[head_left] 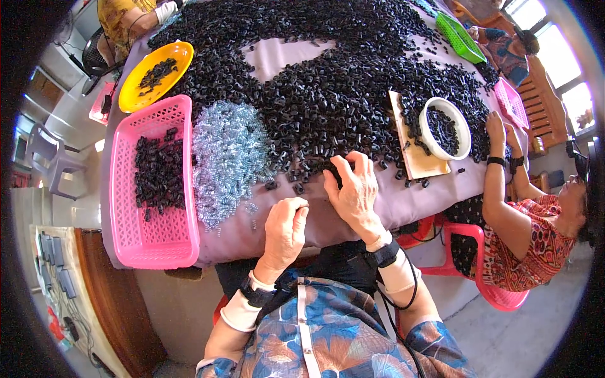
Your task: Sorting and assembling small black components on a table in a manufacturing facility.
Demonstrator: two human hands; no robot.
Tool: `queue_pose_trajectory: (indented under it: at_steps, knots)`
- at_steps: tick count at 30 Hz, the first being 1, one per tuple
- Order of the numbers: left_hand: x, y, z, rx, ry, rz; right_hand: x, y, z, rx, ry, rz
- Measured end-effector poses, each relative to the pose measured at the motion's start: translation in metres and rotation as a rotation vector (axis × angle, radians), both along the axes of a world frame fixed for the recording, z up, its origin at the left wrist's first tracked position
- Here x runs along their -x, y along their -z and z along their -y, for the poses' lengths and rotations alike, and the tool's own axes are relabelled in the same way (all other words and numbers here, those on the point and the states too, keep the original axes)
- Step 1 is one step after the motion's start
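Observation:
Near the front edge of the table, my left hand (287, 233) is closed, thumb pressed to bent fingers; whatever it holds, if anything, is hidden. My right hand (354, 195) reaches to the near edge of a wide heap of small black plastic parts (328, 120), thumb and fingers curled around a dark piece there. Left of my hands lies a pile of small pale-blue translucent pieces (230, 157). Beside that pile stands a pink perforated plastic basket (151, 242) with a batch of the black parts in it.
A yellow plate (183, 57) with black parts lies at the far left. To the right, a white round bowl (467, 142) rests on a board (432, 166). Further off are a green basket (457, 34) and a pink basket (513, 104). Other people sit around the table.

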State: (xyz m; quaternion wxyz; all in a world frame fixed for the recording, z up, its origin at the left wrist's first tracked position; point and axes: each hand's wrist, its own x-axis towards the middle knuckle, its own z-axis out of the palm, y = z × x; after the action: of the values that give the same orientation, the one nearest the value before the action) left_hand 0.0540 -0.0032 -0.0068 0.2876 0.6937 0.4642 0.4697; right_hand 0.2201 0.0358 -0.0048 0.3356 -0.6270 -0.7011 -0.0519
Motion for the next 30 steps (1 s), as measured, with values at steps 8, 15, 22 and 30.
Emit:
queue_pose_trajectory:
  at_steps: [8,15,22,30]
  knots:
    - [0.001,0.004,0.0,-0.02,-0.001,-0.026,0.001,-0.003,0.002,0.013,-0.083,0.076]
    - [0.0,0.003,0.0,-0.012,0.002,0.0,-0.006,-0.005,-0.01,0.068,-0.076,0.008]
    - [0.004,0.001,0.0,0.012,0.012,-0.033,-0.017,-0.019,-0.031,0.068,-0.064,-0.278]
    - [0.006,0.007,-0.001,-0.065,0.027,0.01,0.048,-0.069,-0.101,0.517,-0.093,-1.462]
